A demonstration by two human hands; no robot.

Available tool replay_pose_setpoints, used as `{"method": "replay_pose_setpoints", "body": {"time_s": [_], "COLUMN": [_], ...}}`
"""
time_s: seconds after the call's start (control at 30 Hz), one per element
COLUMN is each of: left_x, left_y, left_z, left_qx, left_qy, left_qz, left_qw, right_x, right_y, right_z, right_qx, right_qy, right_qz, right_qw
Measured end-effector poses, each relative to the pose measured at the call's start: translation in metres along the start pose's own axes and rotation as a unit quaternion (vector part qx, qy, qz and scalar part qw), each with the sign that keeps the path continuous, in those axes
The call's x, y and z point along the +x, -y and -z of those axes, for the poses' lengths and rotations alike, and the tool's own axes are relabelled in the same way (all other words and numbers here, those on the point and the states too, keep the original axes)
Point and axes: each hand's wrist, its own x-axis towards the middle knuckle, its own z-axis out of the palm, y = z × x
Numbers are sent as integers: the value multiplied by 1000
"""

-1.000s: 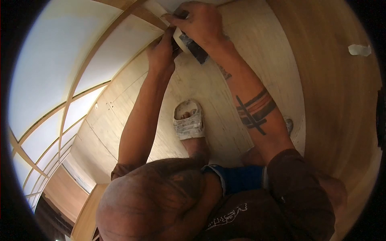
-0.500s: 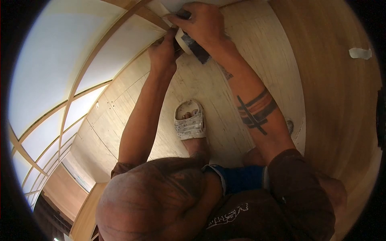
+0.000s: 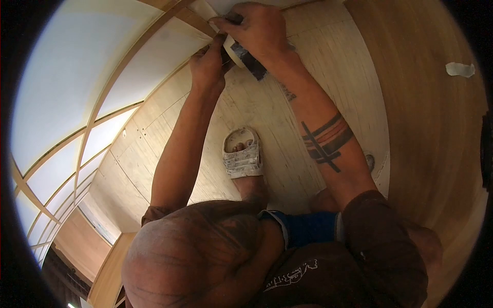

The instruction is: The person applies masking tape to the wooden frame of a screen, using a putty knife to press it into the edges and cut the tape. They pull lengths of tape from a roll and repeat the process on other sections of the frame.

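Note:
My left hand (image 3: 207, 66) is closed at the wooden frame of the white panels, its thumb pointing up. Against it is a cream, round-edged roll (image 3: 233, 53) that looks like masking tape. A dark strip with a ragged end (image 3: 249, 62) hangs beside the roll, below my right wrist. My right hand (image 3: 261, 31) is bent over with its fingers drawn together at the frame's corner, just above the left thumb. Something dark shows under its fingers; what they pinch is hidden. A white panel (image 3: 154, 64) set in wooden strips (image 3: 97, 110) lies left of both hands.
Pale plywood flooring (image 3: 287, 138) spreads below me, with my foot in a worn white sandal (image 3: 243, 154) on it. A brown wooden surface (image 3: 421, 128) curves along the right, bearing a whitish scrap (image 3: 460, 69). The panelled frame runs down the left side.
Both hands stay at the frame's corner with hardly any movement. My right forearm has shifted very slightly.

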Motion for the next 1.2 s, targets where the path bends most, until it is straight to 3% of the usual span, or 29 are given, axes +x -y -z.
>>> {"method": "replay_pose_setpoints", "body": {"time_s": [0.27,0.7,0.9,1.0,1.07,1.2], "left_x": [-1,7,5,5,11,8], "left_y": [-1,-2,-5,-4,1,0], "left_z": [-1,-1,-2,1,3,2], "left_qx": [-28,-40,-45,-13,-32,-28], "left_qy": [9,3,2,-3,8,23], "left_qz": [5,15,13,30,18,-10], "left_qw": [1000,999,999,999,999,999], "right_x": [-1,18,39,42,40,27], "right_y": [6,11,53,59,61,37], "right_z": [0,12,47,48,50,31], "right_qx": [-38,-26,77,85,212,123], "right_qy": [20,47,25,-39,-13,10], "right_qz": [-36,-2,-2,26,-67,-58], "right_qw": [998,999,997,995,975,991]}}
